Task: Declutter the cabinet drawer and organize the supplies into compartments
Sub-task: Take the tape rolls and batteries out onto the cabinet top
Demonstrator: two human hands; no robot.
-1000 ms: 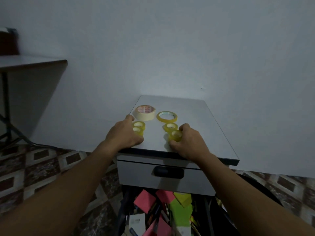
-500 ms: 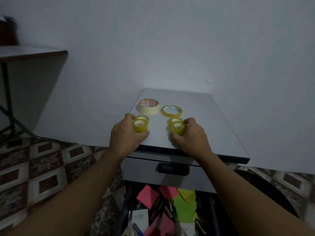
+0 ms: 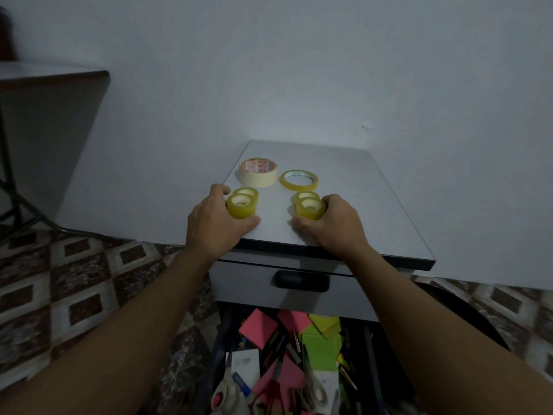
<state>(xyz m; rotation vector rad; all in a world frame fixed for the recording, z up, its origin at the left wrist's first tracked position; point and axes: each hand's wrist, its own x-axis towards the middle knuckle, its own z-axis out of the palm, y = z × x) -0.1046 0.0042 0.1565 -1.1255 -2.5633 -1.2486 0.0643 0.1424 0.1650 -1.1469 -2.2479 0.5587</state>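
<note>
On the grey cabinet top [image 3: 353, 205] my left hand [image 3: 214, 224] grips a small yellow tape roll [image 3: 241, 206], with a second small roll [image 3: 247, 193] just behind it. My right hand [image 3: 332, 226] grips another small yellow roll [image 3: 310, 208], a fourth roll [image 3: 305, 195] touching it behind. Farther back lie a cream masking tape roll [image 3: 258, 172] and a thin yellow tape ring [image 3: 298, 179]. Below, the open drawer [image 3: 371, 354] holds pink and green sticky notes [image 3: 320, 342], scissors [image 3: 227, 390], pens and a white card in a jumble.
A shut upper drawer with a black handle [image 3: 302, 281] sits under the cabinet top. A white wall stands right behind the cabinet. A dark table [image 3: 54, 76] with metal legs is at the far left. Patterned floor tiles [image 3: 74, 283] lie on both sides.
Both hands have stayed on the small yellow rolls near the front of the cabinet top, fingers closing round them. The view has shifted slightly closer and lower.
</note>
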